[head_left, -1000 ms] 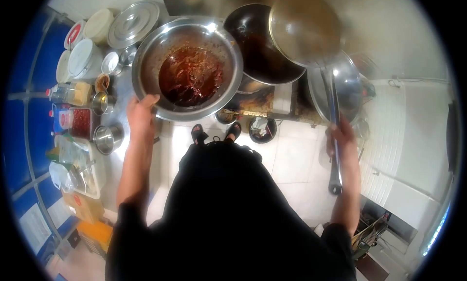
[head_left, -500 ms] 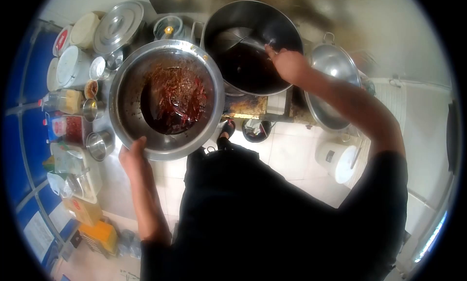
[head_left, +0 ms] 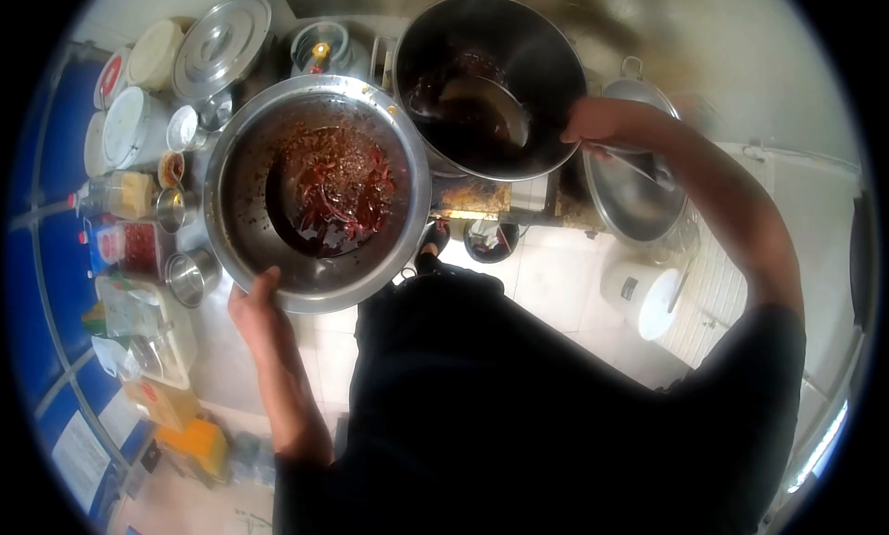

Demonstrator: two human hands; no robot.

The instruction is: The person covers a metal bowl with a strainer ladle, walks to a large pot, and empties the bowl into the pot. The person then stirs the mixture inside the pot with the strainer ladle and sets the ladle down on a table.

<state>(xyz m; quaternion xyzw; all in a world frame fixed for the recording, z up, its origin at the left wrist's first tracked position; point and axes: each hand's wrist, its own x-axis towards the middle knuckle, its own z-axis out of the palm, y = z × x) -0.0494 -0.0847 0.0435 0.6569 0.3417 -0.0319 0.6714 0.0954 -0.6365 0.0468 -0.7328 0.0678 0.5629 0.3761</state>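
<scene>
A wide metal bowl (head_left: 243,192) is held left of the middle of the frame, with red chillies (head_left: 338,206) and seeds lying in dark red liquid inside it. Its lower left rim is grasped by the left hand (head_left: 255,302), the thumb laid over the edge; the rest of those fingers are hidden beneath. Whether the bowl is also propped from below cannot be told.

Just beside it, at the upper centre, a deep dark pot (head_left: 532,49) is seen, with brown liquid at the bottom. The rims seem to meet in the view, but whether they touch cannot be told. A ladle (head_left: 519,118) is dipped in the pot, and its handle is gripped by the curled fingers of the right hand (head_left: 607,125) at the pot's right rim.

Under the right forearm, a shiny metal basin (head_left: 634,206) is set on the right of the pot. Lower down, a white bucket (head_left: 639,299) is placed on the tiled floor (head_left: 560,299).

At the upper left, a metal lid (head_left: 222,44) is leaned near a white tub (head_left: 134,132). Along the left side, the table (head_left: 222,354) is lined with metal cups (head_left: 190,278) and a clear box of red stuff (head_left: 143,246)
</scene>
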